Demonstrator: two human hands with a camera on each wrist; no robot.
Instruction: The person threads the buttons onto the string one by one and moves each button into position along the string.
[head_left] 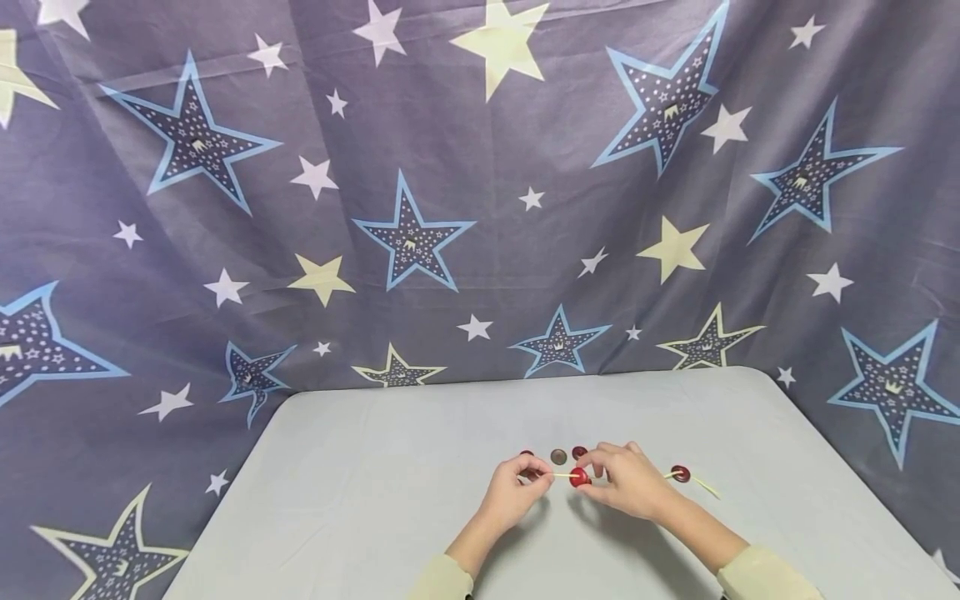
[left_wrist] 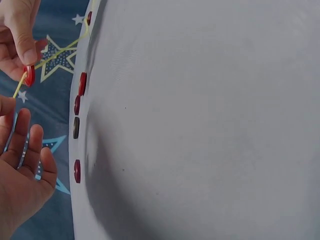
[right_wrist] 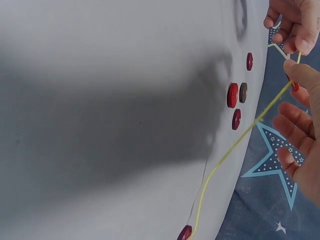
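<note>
Red button (head_left: 578, 477) sits on the yellow cord (head_left: 561, 476), pinched by the right hand (head_left: 628, 482). Left hand (head_left: 512, 493) pinches the cord's tip, both above the table (head_left: 360, 500)

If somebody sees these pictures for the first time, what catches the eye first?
Two hands meet near the table's front: the right hand pinches a red button on a yellow cord, whose end the left hand holds. More buttons lie just behind them, before a big star-printed cloth.

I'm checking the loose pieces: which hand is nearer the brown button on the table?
Left. The left hand sits just beside the brown button; the right hand is a little farther off on its other side.
</note>
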